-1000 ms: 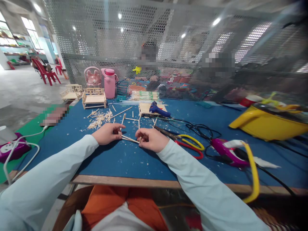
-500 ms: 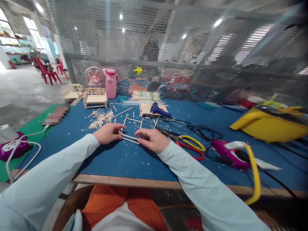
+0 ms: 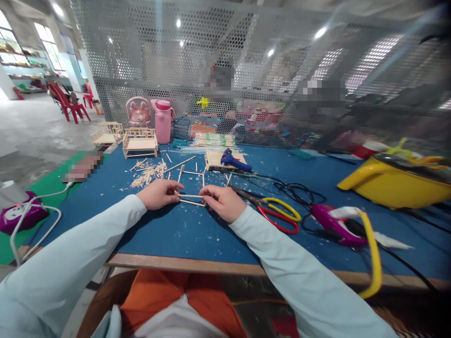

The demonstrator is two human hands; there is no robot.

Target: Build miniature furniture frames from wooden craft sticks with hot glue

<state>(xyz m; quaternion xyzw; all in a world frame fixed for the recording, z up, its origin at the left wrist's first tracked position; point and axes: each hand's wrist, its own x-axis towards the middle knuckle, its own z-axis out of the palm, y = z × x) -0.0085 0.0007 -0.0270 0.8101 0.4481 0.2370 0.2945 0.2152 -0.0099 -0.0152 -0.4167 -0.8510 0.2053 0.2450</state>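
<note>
A small frame of thin wooden sticks (image 3: 191, 196) stands on the blue tabletop between my hands. My left hand (image 3: 158, 194) is closed in a pinch at the frame's near left corner. At its near right corner, my right hand (image 3: 224, 202) pinches the frame with thumb and fingers. The two near corners are partly hidden by my fingers. Beyond them, the frame's far crossbar and uprights show. Loose sticks and offcuts (image 3: 150, 174) lie past my left hand. Scissors (image 3: 275, 213) with red and yellow handles lie right of my right hand.
A blue glue gun (image 3: 234, 160) rests on a flat stick panel (image 3: 213, 159). Two miniature wooden beds (image 3: 140, 143) and a pink bottle (image 3: 162, 122) stand at the back left. Black cable, a purple power strip (image 3: 334, 225) and a yellow container (image 3: 384, 183) occupy the right. Perforated metal screens (image 3: 169, 61) rise behind.
The stick frame has turned slightly, its far side shifting left. My right fingers have moved a little at the near right corner; my left hand is almost unchanged.
</note>
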